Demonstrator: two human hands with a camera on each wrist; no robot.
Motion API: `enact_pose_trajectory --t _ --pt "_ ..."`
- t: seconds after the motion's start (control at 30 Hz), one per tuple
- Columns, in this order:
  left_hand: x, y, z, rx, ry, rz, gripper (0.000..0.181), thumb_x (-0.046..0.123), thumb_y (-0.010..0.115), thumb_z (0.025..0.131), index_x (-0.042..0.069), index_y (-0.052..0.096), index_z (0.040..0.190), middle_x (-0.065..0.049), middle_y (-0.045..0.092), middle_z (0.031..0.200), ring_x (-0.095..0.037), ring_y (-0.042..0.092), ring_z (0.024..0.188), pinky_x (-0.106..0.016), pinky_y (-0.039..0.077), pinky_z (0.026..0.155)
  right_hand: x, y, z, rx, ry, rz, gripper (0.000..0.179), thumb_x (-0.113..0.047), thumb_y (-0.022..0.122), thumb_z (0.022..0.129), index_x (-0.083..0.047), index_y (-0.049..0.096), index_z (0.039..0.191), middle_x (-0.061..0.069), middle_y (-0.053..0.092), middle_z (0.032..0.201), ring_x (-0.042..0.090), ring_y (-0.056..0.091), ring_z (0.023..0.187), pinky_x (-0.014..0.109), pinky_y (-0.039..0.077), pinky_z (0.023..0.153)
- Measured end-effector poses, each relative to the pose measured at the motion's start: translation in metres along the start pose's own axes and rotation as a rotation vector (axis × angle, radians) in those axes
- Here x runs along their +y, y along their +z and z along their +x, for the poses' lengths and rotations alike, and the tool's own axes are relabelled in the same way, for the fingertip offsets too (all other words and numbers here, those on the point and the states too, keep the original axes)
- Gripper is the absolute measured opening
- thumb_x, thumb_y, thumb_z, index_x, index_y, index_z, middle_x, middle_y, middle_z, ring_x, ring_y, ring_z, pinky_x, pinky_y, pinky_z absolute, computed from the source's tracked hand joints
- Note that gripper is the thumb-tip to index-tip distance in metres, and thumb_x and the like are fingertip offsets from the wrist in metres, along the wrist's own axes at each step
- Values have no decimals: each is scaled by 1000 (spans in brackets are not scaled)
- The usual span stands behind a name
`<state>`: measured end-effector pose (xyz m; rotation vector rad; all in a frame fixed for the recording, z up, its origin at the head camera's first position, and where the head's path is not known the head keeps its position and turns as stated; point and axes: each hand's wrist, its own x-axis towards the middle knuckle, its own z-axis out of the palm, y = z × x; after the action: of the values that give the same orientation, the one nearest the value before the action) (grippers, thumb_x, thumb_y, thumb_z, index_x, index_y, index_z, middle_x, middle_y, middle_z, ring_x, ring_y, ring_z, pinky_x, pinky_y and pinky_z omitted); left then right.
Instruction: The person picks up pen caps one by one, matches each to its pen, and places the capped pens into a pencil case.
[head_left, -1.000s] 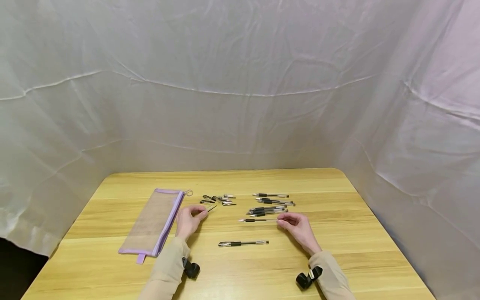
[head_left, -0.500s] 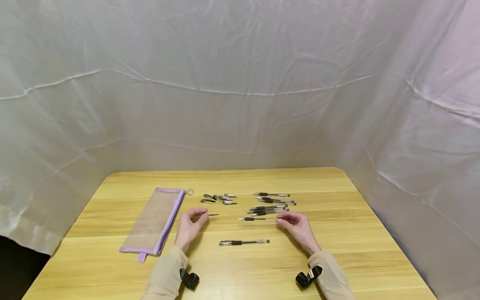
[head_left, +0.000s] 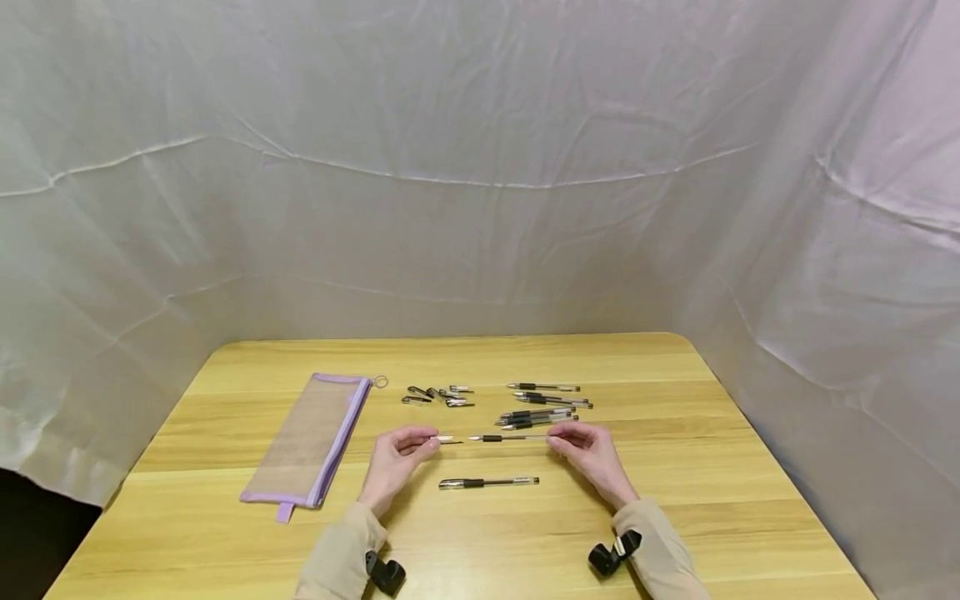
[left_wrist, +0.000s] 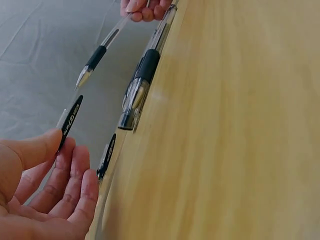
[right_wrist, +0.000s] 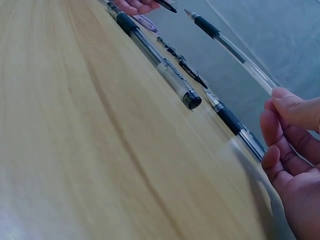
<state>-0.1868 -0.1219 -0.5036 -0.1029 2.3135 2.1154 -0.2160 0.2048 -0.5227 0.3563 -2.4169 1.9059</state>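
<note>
Over the surface [head_left: 525, 533], the left hand [head_left: 396, 460] pinches a cap [left_wrist: 71, 120]; the right hand [head_left: 590, 452] grips a pen [right_wrist: 230, 46], tip [right_wrist: 190, 14] pointing left toward the cap, apparently aligned, just apart.

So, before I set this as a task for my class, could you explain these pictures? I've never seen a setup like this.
There's no machine: a person is working with two bare hands. A camera worn on the head takes the wide views; a small black camera on each wrist takes the close ones.

The left hand pinches a pen cap. The right hand holds an uncapped pen near its back end, its tip pointing at the cap with a small gap between.

On the wooden table lie one capped pen, several loose caps, a group of other uncapped pens and a see-through pouch with purple edges.
</note>
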Motion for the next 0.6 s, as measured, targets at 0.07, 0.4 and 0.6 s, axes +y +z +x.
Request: enact_pose_trajectory --t 0.07,0.4,0.6 --pt "0 1 -1 -14 3 5 25 5 76 87 -3 72 110 -17 75 106 -9 67 88 -14 54 82 0 1 0 -3 -1 4 21 -4 74 88 9 71 105 25 72 101 1 67 79 17 57 71" --pt "2 4 -4 -62 -10 0 27 4 76 86 -4 71 112 -19 75 108 -13 70 89 -16 56 81 0 4 0 -23 -2 17 23 -4 75 87 10 71 105 25 72 98 2 67 78 19 57 71" --pt "0 4 -3 -61 -6 0 27 4 76 86 -5 71 112 -20 75 107 -12 70 88 -16 56 81 2 5 0 -29 -23 15 21 -3 74 88 9 71 104 25 72 98 2 67 77 19 57 69"
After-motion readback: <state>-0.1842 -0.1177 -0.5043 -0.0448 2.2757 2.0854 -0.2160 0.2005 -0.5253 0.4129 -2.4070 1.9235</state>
